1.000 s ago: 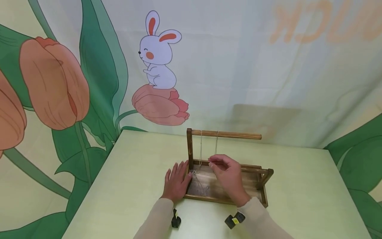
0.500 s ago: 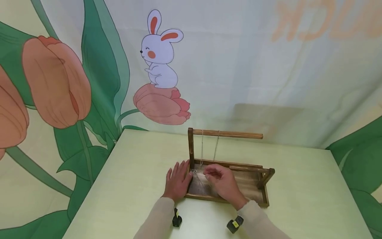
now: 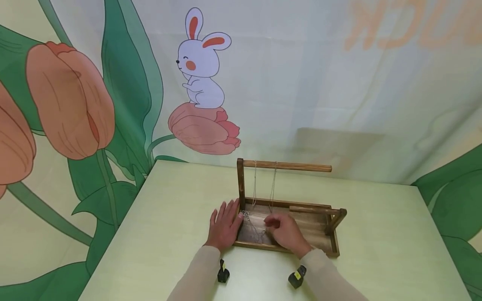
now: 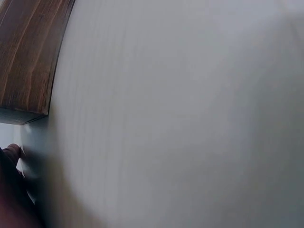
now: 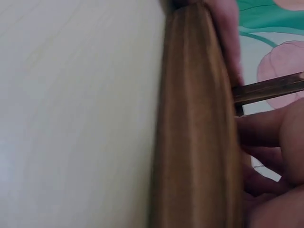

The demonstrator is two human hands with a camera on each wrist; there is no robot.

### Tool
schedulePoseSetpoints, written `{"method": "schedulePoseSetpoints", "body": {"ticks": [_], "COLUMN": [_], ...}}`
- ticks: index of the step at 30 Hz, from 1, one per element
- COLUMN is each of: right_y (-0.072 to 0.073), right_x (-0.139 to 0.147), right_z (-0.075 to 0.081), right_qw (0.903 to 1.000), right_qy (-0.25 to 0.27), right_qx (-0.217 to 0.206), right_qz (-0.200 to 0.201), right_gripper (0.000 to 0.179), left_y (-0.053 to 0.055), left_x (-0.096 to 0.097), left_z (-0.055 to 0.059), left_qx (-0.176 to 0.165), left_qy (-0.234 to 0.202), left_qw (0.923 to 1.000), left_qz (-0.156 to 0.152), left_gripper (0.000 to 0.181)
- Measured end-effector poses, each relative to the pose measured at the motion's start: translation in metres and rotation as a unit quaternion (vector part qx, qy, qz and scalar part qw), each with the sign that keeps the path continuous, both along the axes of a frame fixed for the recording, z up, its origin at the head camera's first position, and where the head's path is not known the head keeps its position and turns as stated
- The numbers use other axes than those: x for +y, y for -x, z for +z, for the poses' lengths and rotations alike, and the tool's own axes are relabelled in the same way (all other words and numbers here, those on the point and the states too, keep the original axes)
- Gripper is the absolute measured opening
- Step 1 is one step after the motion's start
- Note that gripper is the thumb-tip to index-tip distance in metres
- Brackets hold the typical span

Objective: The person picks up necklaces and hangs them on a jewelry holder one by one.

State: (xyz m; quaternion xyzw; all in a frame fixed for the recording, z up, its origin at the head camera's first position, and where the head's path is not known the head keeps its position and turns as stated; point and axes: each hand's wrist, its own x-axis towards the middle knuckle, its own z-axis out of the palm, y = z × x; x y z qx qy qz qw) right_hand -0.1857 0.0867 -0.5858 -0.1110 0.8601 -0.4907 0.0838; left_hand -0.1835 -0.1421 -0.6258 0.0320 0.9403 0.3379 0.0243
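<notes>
A brown wooden jewellery stand has a shallow tray and a raised bar. Two thin necklaces, one left and one right, hang in loops from that bar. More fine chain lies loose on the tray floor at the left. My left hand rests with fingers spread at the tray's left end, thumb over its rim. My right hand is low over the tray, fingers bent, fingertips beside the loose chain. In the right wrist view its fingers curl behind the tray wall; I cannot tell whether they pinch chain.
A shorter bar on a post stands at the tray's right end. The stand sits on a pale table. Behind the table hangs a printed cloth with a rabbit and tulips.
My right hand has moved down from beside the right hanging necklace to the tray floor. That necklace now hangs freely in a loop. The left hand has stayed in place.
</notes>
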Motion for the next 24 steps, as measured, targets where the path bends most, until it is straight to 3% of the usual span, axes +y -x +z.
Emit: {"method": "schedulePoseSetpoints", "body": {"ticks": [6,10,15,19,24], "right_y": [0.002,0.003,-0.001,-0.004,-0.005], "right_x": [0.0,-0.003,-0.007,-0.006,-0.005], "right_z": [-0.014,-0.017,-0.01,-0.007,-0.006], "right_qw": [0.9992,0.9962,0.9903,0.9907,0.9952], "right_qy": [-0.033,-0.075,-0.122,-0.125,-0.088], "right_qx": [-0.004,0.036,0.058,0.045,0.031], "right_qz": [0.02,0.028,0.032,0.031,0.03], "right_gripper": [0.014,0.007,0.022,0.023,0.019], "left_y": [-0.002,-0.001,0.0,-0.001,-0.001], "left_x": [0.0,0.001,0.001,0.002,0.0], "left_z": [0.002,0.003,0.004,0.004,0.003], "left_qx": [-0.002,-0.001,-0.003,0.001,0.005], "left_qy": [0.002,0.007,0.004,0.002,0.008], "left_qw": [1.0,1.0,1.0,1.0,1.0], "left_qz": [-0.003,-0.002,-0.003,-0.003,-0.002], "left_gripper": [0.061,0.061,0.061,0.061,0.061]}}
